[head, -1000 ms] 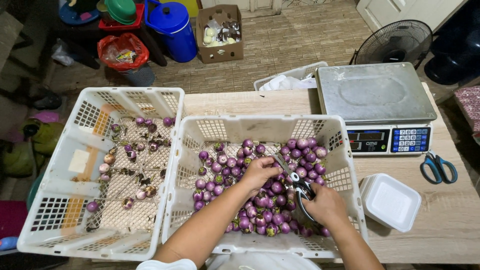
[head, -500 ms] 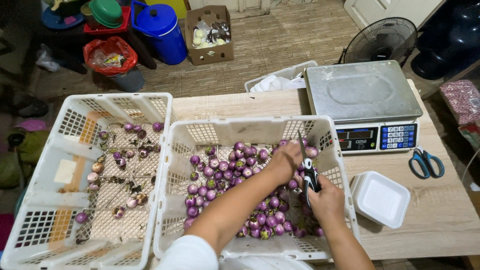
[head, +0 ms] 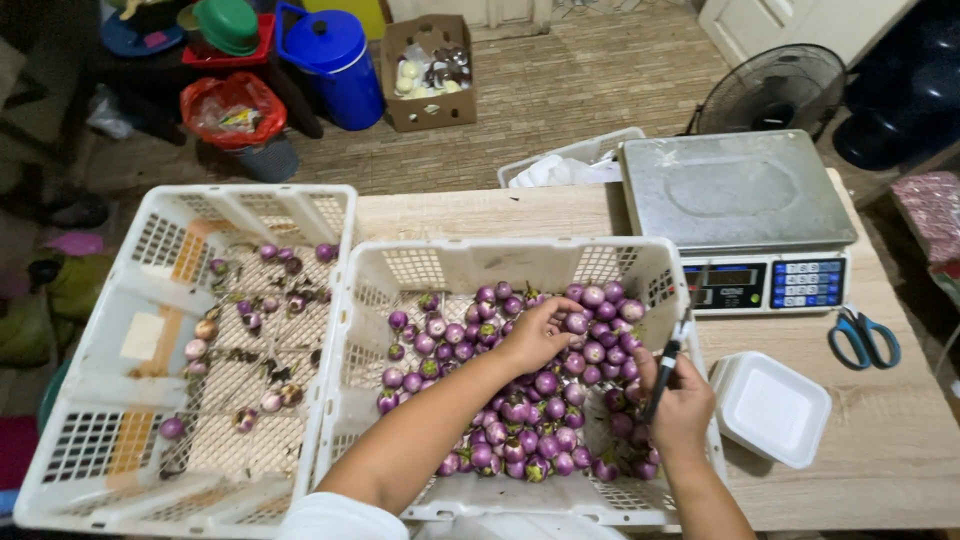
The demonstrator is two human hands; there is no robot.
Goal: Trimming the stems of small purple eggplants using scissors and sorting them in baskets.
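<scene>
My left hand [head: 537,335] curls over a purple eggplant [head: 576,323] on the heap in the white crate [head: 520,262]; right hand [head: 683,400] grips black-handled scissors [head: 664,372] just beside.

You're in a home-run produce sorting and weighing spot; a steel-topped digital weighing scale [head: 738,195] sits on your bare wooden table [head: 880,440] beside two white slotted plastic crates, the nearer crate [head: 500,268] full of small round purple eggplants [head: 520,410]; a white foam tray [head: 770,408] lies ready; the worn woven floor mat [head: 560,90] carries a blue plastic water jug [head: 335,60], open cardboard box [head: 428,70] and black floor fan [head: 770,92], so it's domestic.
</scene>
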